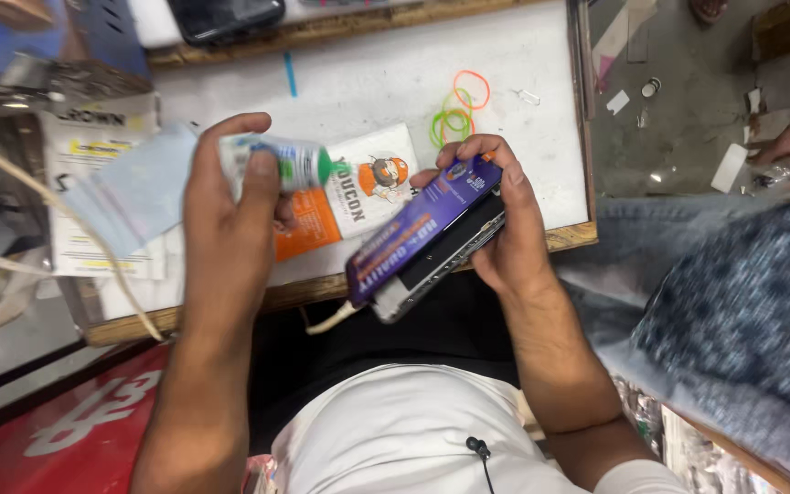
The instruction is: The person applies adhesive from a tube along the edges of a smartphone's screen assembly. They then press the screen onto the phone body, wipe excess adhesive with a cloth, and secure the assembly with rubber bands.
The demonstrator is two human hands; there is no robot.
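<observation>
The right hand (505, 229) is clamped around an opened phone (441, 261), with a purple battery (418, 229) pressed against it under the thumb; a white cable (326, 320) hangs from the phone's lower end. The left hand (230, 220) grips a small glue tube (290, 165) with a green nozzle aimed toward the battery. Both are held over the near edge of a white table (368, 82). Beyond lie an orange-and-white packet (358, 197), rubber bands (457, 110) and a dark phone (226, 18).
</observation>
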